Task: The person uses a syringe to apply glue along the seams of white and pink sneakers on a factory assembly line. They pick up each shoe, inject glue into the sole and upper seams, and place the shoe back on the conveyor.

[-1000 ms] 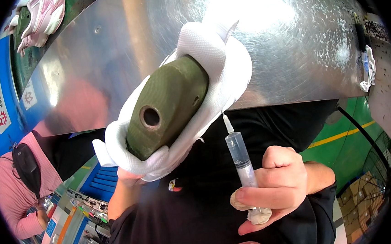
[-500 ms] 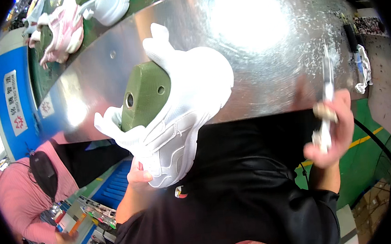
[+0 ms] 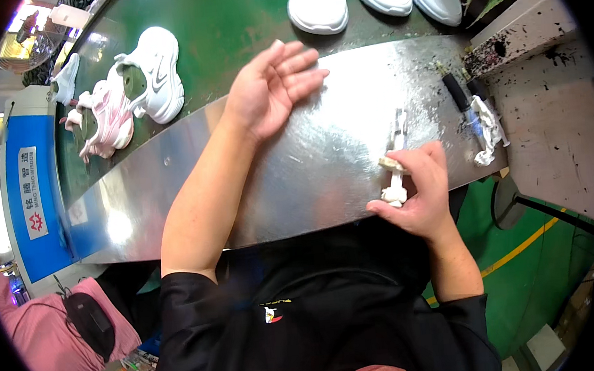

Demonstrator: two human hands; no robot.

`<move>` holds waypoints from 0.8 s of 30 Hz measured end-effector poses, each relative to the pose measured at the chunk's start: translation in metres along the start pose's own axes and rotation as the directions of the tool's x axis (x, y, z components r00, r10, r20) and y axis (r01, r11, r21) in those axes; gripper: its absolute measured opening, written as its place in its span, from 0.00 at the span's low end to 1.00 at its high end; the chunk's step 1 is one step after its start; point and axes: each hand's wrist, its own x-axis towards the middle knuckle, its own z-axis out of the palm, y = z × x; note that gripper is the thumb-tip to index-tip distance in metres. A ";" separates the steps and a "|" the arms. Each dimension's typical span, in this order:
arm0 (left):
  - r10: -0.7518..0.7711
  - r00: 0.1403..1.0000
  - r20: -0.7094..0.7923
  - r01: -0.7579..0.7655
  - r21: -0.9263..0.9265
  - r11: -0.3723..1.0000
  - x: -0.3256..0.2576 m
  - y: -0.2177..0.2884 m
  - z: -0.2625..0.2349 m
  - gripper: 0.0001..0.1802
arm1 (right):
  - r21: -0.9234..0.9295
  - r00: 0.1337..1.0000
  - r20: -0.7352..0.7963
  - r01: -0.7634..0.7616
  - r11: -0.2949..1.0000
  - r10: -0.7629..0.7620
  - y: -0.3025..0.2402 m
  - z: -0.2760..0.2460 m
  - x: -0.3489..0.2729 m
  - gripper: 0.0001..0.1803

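White shoes (image 3: 319, 4) are standing on the green surface (image 3: 229, 30) beyond a metal tabletop (image 3: 297, 192); over it, the right hand (image 3: 424, 189) is holding a syringe (image 3: 399, 141). Empty and open, the left hand (image 3: 269, 93) is hovering palm-up. No shoe is being handled; how many are finished is not showing.

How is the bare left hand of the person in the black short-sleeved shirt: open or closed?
Open: the left hand shows its palm, fingers extended, and holds nothing.

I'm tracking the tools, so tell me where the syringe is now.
In the head view, the syringe is right of centre, held in the right grip over the metal table, left of the crumpled white wad.
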 end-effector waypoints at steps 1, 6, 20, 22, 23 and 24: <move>-0.017 1.000 0.007 0.016 0.099 0.995 -0.002 -0.002 0.002 0.31 | -0.023 1.000 0.022 -0.018 1.000 0.018 0.002 -0.002 -0.002 0.31; 0.356 0.916 -0.184 -0.242 0.454 0.858 -0.072 0.013 -0.033 0.12 | 0.000 1.000 -0.010 0.023 1.000 -0.023 0.004 -0.006 -0.003 0.31; 0.714 0.627 -0.313 -0.260 0.779 0.570 -0.059 0.114 -0.144 0.42 | -0.022 0.997 0.017 0.080 0.997 -0.080 -0.003 0.007 -0.003 0.35; 0.663 0.674 -0.326 -0.325 0.675 0.662 -0.091 0.116 -0.135 0.41 | 0.003 0.996 0.005 0.085 0.996 -0.085 -0.004 0.010 -0.003 0.35; 0.648 0.703 -0.293 -0.364 0.635 0.682 -0.108 0.110 -0.131 0.42 | 0.004 0.996 -0.001 0.089 0.996 -0.089 -0.003 0.010 -0.004 0.35; 0.634 0.729 -0.256 -0.400 0.593 0.699 -0.127 0.103 -0.123 0.43 | 0.006 0.996 -0.008 0.092 0.996 -0.092 -0.002 0.011 -0.006 0.35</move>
